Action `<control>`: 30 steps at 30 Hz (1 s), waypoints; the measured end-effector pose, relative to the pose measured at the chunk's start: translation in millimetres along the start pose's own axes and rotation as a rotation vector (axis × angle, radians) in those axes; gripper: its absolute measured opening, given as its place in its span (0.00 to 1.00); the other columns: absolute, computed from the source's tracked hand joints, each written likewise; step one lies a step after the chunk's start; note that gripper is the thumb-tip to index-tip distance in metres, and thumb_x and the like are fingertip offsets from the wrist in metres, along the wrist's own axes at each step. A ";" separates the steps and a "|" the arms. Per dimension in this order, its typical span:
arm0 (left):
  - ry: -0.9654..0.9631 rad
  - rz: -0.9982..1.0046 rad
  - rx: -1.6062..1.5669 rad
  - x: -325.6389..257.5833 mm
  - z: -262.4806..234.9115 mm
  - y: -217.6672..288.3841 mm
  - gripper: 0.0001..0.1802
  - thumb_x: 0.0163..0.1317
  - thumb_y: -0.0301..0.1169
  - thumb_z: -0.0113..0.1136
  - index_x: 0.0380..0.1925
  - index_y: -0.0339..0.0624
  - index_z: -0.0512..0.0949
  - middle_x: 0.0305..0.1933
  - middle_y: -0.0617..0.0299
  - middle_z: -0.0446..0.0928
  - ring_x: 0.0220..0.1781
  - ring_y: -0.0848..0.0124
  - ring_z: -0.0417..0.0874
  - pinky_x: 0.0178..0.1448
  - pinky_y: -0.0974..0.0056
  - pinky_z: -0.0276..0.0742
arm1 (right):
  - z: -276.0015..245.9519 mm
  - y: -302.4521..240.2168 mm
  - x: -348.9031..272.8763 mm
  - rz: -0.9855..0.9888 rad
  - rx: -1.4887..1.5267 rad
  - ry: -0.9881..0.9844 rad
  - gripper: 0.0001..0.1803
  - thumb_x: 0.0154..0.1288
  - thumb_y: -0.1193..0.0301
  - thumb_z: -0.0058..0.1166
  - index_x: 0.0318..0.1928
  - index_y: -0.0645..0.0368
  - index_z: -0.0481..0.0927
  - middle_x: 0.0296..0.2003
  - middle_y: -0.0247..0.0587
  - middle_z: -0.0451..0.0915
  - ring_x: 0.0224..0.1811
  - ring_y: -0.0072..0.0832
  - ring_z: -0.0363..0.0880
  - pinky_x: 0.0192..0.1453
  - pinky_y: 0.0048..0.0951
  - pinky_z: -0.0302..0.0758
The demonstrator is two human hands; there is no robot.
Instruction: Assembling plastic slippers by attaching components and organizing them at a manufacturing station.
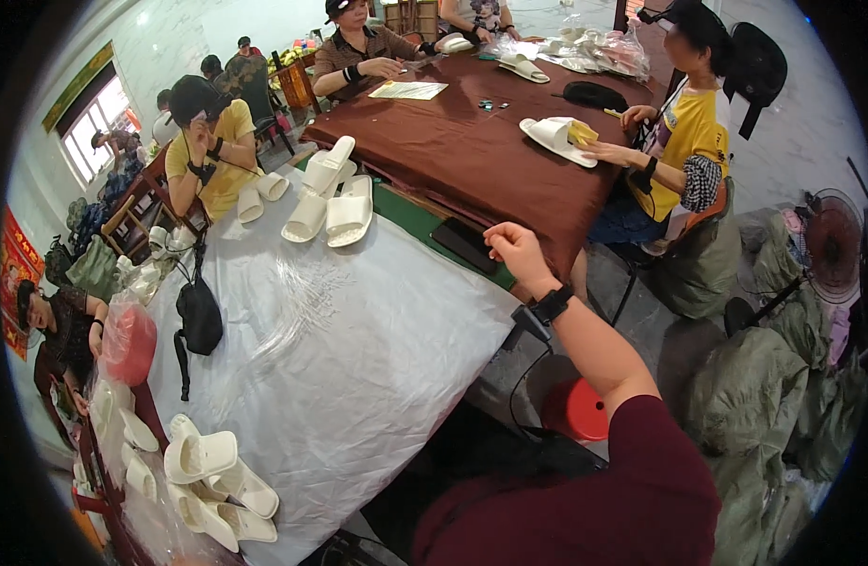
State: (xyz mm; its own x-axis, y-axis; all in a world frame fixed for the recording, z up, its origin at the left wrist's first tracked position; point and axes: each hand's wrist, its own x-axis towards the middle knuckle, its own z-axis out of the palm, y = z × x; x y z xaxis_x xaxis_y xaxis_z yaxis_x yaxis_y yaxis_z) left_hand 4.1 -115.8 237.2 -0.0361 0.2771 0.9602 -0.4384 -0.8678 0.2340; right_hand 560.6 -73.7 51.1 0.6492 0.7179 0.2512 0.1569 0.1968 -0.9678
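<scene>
My right hand [515,253] reaches over the table corner, a black band on its wrist. Its fingers are curled in a loose fist, and nothing shows in them. Just left of it lies a flat dark slab [462,244], phone-like, on a green strip [405,209] between the two table covers. White slide slippers [348,209] stand in a group at the far edge of the grey-white sheet [349,311]. More white slippers [203,457] are heaped at the near left. My left hand is out of the picture.
A co-worker in yellow [690,141] handles a white slipper [552,140] with a yellow cloth at the brown-covered table [405,132]. Other people sit around. A black pouch [200,316] lies left, a red stool [577,409] below my arm, a fan [834,245] at right.
</scene>
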 end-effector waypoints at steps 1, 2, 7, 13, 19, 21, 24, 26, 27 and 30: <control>-0.220 -0.070 0.465 4.1 9.1 -5.8 0.12 0.65 0.28 0.55 0.48 0.39 0.76 0.60 0.48 0.71 0.52 0.56 0.77 0.52 0.58 0.74 | -2.7 -0.3 5.8 -0.026 -0.008 0.035 0.07 0.67 0.75 0.51 0.40 0.65 0.81 0.31 0.33 0.80 0.28 0.17 0.75 0.32 0.19 0.73; -0.227 -0.066 0.468 6.8 11.3 -8.7 0.12 0.65 0.28 0.55 0.48 0.39 0.76 0.60 0.48 0.71 0.52 0.56 0.77 0.52 0.58 0.74 | -9.3 -4.4 9.9 -0.051 -0.025 0.062 0.07 0.67 0.75 0.51 0.39 0.65 0.81 0.31 0.33 0.80 0.28 0.17 0.75 0.32 0.19 0.73; -0.652 -0.857 0.745 -18.1 9.3 -23.9 0.09 0.62 0.25 0.60 0.43 0.37 0.78 0.52 0.50 0.77 0.52 0.58 0.77 0.54 0.59 0.73 | -38.2 -16.5 39.7 -0.232 -0.331 0.141 0.07 0.65 0.75 0.52 0.38 0.65 0.82 0.29 0.36 0.82 0.30 0.20 0.78 0.36 0.23 0.75; -1.085 -1.240 0.693 -122.1 -19.7 -41.4 0.14 0.61 0.32 0.60 0.45 0.37 0.77 0.44 0.44 0.79 0.45 0.48 0.78 0.48 0.54 0.74 | -50.3 -16.2 91.9 -0.421 -0.669 0.251 0.07 0.59 0.75 0.52 0.36 0.63 0.82 0.35 0.52 0.81 0.40 0.48 0.80 0.47 0.38 0.76; -1.130 -1.375 0.646 -152.5 -14.0 -35.5 0.17 0.59 0.34 0.61 0.45 0.35 0.76 0.38 0.42 0.79 0.41 0.46 0.79 0.45 0.52 0.74 | -36.7 3.6 129.6 -0.469 -0.925 0.170 0.15 0.56 0.70 0.58 0.43 0.63 0.79 0.43 0.54 0.78 0.48 0.49 0.77 0.51 0.44 0.75; -1.082 -1.314 0.637 -161.8 -17.9 -31.6 0.17 0.60 0.33 0.60 0.46 0.34 0.76 0.38 0.44 0.80 0.40 0.50 0.80 0.44 0.53 0.75 | -22.6 10.0 132.6 -0.386 -0.971 0.150 0.20 0.54 0.67 0.60 0.46 0.64 0.76 0.45 0.56 0.77 0.50 0.51 0.76 0.53 0.45 0.75; -0.982 -1.409 0.607 -175.4 -23.4 -33.3 0.16 0.62 0.32 0.59 0.47 0.35 0.76 0.38 0.45 0.80 0.37 0.55 0.81 0.42 0.56 0.75 | -11.9 15.7 139.3 -0.162 -1.150 0.121 0.35 0.48 0.60 0.66 0.54 0.65 0.69 0.51 0.58 0.76 0.54 0.53 0.74 0.57 0.47 0.73; -0.940 -1.523 0.579 -178.2 -25.1 -30.7 0.16 0.63 0.32 0.59 0.48 0.35 0.76 0.37 0.45 0.81 0.36 0.57 0.81 0.42 0.57 0.75 | -1.2 17.0 143.1 -0.132 -1.260 0.090 0.33 0.50 0.61 0.63 0.55 0.64 0.69 0.53 0.54 0.75 0.57 0.51 0.72 0.58 0.49 0.72; -0.892 -1.621 0.542 -178.3 -26.3 -27.4 0.16 0.63 0.31 0.59 0.49 0.35 0.76 0.37 0.45 0.81 0.35 0.60 0.82 0.42 0.57 0.75 | 9.3 14.8 144.8 -0.076 -1.310 0.016 0.32 0.52 0.63 0.62 0.57 0.61 0.69 0.54 0.53 0.75 0.60 0.51 0.71 0.60 0.51 0.71; -1.044 -1.546 0.622 -169.1 -22.9 -32.1 0.21 0.62 0.34 0.60 0.52 0.36 0.75 0.46 0.46 0.80 0.47 0.57 0.80 0.51 0.57 0.74 | 20.6 17.4 141.6 -0.095 -1.410 -0.004 0.31 0.54 0.67 0.59 0.61 0.50 0.69 0.58 0.50 0.71 0.65 0.52 0.65 0.65 0.60 0.62</control>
State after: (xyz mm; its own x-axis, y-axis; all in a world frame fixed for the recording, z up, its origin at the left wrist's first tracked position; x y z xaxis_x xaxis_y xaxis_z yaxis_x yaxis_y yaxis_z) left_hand 3.7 -125.3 63.7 0.5594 0.7031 -0.4390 0.7614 -0.2266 0.6074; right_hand 640.0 45.2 70.2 0.5927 0.7422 0.3129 0.8024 -0.5779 -0.1492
